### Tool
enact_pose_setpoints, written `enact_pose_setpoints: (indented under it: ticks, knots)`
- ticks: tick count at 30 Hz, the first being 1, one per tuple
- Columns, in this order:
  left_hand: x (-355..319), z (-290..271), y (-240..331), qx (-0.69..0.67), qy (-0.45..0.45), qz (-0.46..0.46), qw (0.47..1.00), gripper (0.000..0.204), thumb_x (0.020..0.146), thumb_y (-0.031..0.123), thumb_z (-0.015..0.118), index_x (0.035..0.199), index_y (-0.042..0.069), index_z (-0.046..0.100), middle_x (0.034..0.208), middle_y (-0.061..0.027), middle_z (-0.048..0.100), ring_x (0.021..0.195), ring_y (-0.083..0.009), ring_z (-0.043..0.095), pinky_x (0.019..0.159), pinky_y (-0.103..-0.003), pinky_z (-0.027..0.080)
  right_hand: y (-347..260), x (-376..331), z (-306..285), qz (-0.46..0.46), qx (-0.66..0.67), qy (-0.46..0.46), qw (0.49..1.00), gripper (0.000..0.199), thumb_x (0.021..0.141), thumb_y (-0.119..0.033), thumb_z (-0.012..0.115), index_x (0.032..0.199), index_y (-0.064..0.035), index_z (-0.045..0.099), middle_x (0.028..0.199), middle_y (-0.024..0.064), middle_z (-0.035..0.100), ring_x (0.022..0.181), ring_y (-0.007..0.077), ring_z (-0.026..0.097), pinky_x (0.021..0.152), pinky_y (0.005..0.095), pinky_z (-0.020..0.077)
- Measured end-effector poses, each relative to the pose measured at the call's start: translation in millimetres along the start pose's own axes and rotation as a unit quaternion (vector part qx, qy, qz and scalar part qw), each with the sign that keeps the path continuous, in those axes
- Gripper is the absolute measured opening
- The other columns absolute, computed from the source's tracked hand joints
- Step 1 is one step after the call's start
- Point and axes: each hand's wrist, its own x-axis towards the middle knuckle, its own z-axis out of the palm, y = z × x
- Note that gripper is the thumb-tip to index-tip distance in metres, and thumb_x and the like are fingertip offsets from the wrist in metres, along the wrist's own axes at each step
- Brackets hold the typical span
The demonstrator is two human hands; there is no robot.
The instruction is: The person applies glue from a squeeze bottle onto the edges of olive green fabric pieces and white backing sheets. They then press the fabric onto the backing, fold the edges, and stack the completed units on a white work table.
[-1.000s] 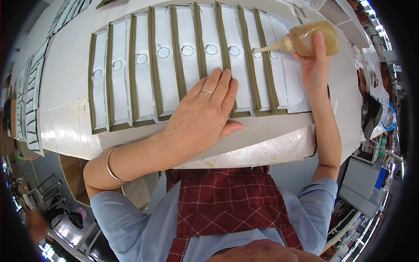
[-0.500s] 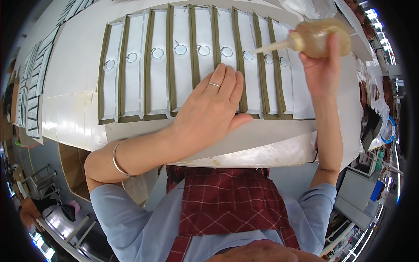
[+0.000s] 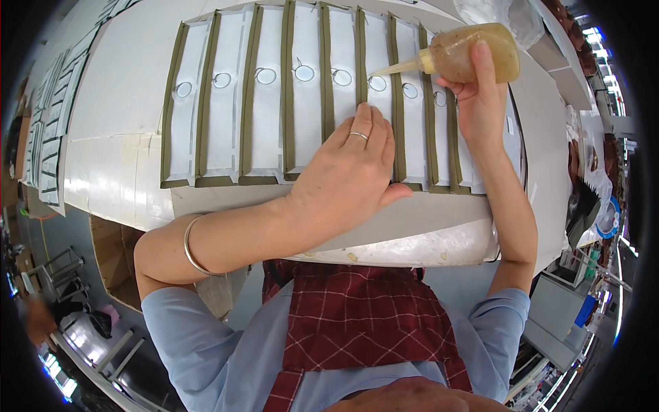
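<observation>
A row of overlapping white strips with olive edges (image 3: 268, 123) lies on the table, each with a small pale disc near its middle. My left hand (image 3: 347, 168) rests flat on the strips right of centre, fingers stretched and thumb out to the right. In my right hand (image 3: 480, 103) is a clear squeeze bottle (image 3: 456, 58) of amber liquid, tilted nearly sideways. Its long thin nozzle points left, with the tip at the upper edge of one disc (image 3: 377, 83). Whether it touches cannot be seen. My right forearm partly hides the rightmost strips.
The white table (image 3: 110, 123) extends left, with more dark-edged strips (image 3: 51, 137) at its far left. Clear plastic bags (image 3: 515, 20) lie at the back right. An open cardboard box (image 3: 117, 254) stands below the table's left front.
The bottle has moved left, bringing its nozzle tip to a disc one strip further left. The strips have shifted slightly right and away, and my left hand has moved a little right with them.
</observation>
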Motion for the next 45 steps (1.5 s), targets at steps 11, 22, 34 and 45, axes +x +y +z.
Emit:
enact_pose_setpoints:
  ticks: [11,22,34,45]
  knots:
    - [-1,-1,2,0.026,-0.015,-0.001,1.0,0.075,0.084,0.053,0.062,0.116,-0.015,0.057,0.123,-0.0279,0.056,0.122,-0.0371,0.051,0.104,-0.04,0.044,-1,-2,-4,0.01,0.012,-0.003,1.0,0.044,0.099,-0.038,0.055,0.123,-0.0012,0.052,0.111,0.01,0.064,0.097,0.0173,0.067,0.068,0.0276,0.0597]
    - [0,-3,2,0.044,-0.021,0.003,0.999,0.076,0.084,0.053,0.062,0.117,-0.015,0.057,0.121,-0.0276,0.056,0.121,-0.0373,0.052,0.102,-0.039,0.046,-12,-7,4,0.023,0.051,-0.007,0.998,0.041,0.096,-0.037,0.06,0.117,-0.0016,0.055,0.104,0.0086,0.064,0.09,0.0162,0.068,0.064,0.0267,0.0601]
    - [-1,-1,2,0.056,-0.022,0.008,0.998,0.075,0.083,0.052,0.063,0.116,-0.015,0.058,0.118,-0.0272,0.058,0.118,-0.0382,0.054,0.1,-0.039,0.047,-5,-4,6,0.055,0.006,0.03,0.998,0.046,0.094,-0.041,0.062,0.116,-0.0002,0.056,0.103,0.0091,0.065,0.088,0.0153,0.068,0.064,0.0267,0.06]
    - [-3,-2,4,0.086,-0.008,0.013,0.996,0.075,0.082,0.054,0.064,0.111,-0.015,0.061,0.112,-0.0273,0.061,0.113,-0.038,0.058,0.096,-0.038,0.05,-1,-2,6,0.055,0.002,0.046,0.997,0.047,0.094,-0.042,0.061,0.117,-0.0012,0.055,0.106,0.0094,0.064,0.092,0.0152,0.067,0.065,0.0266,0.0595]
